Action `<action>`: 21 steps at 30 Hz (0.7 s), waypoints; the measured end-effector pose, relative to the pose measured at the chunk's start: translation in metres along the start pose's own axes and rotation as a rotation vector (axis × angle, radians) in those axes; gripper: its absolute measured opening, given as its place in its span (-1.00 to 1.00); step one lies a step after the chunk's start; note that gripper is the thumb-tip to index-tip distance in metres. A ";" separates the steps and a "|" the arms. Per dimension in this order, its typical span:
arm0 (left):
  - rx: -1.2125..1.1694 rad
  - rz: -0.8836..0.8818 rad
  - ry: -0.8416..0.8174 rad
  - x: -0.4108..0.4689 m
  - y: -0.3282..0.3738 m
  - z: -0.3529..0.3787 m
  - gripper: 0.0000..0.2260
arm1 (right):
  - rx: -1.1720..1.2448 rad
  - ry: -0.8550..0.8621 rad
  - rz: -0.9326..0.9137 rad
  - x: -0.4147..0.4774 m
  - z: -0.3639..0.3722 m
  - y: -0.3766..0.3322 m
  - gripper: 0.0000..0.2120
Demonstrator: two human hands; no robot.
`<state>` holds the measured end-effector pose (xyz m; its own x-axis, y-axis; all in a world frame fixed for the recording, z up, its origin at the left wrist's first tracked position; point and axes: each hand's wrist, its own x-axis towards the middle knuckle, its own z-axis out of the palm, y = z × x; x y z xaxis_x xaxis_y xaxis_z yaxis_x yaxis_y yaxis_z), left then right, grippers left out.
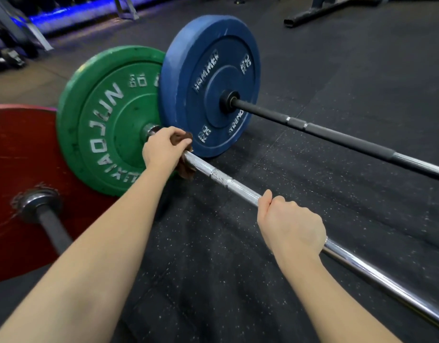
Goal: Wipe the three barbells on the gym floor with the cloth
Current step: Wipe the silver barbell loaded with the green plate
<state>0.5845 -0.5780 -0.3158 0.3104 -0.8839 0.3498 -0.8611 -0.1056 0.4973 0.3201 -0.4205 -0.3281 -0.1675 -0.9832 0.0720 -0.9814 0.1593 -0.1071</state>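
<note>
Under left hand (161,151), cloth (182,154), on bar (228,181)

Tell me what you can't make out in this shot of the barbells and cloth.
Head view:
Brown cloth: mostly covered by the left grip.
Right grip: fingers wrapped out of sight under the silver bar.
Silver bar and black bar: far ends cut off by the right edge.
Red plate: cropped by the left edge.

I'm seeing a gym here: a black speckled rubber floor (238,280) with barbells (233,184) lying side by side on it, carrying a red plate (15,169), a green plate (107,120) and a blue plate (213,78) stamped in KG. Metal rack legs (23,26) stand at the far left edge.
</note>
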 end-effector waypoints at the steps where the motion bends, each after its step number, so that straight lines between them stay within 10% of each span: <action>1: -0.039 0.022 0.010 -0.009 0.000 0.001 -0.77 | -0.006 0.003 -0.001 0.000 0.000 0.000 -0.51; 21: -0.125 -0.097 0.113 0.018 -0.012 0.014 -0.87 | -0.023 -0.027 -0.006 0.002 0.002 0.000 -0.49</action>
<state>0.5944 -0.5993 -0.3268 0.4394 -0.8145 0.3789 -0.7702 -0.1245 0.6255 0.3205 -0.4226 -0.3302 -0.1591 -0.9862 0.0453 -0.9844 0.1550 -0.0835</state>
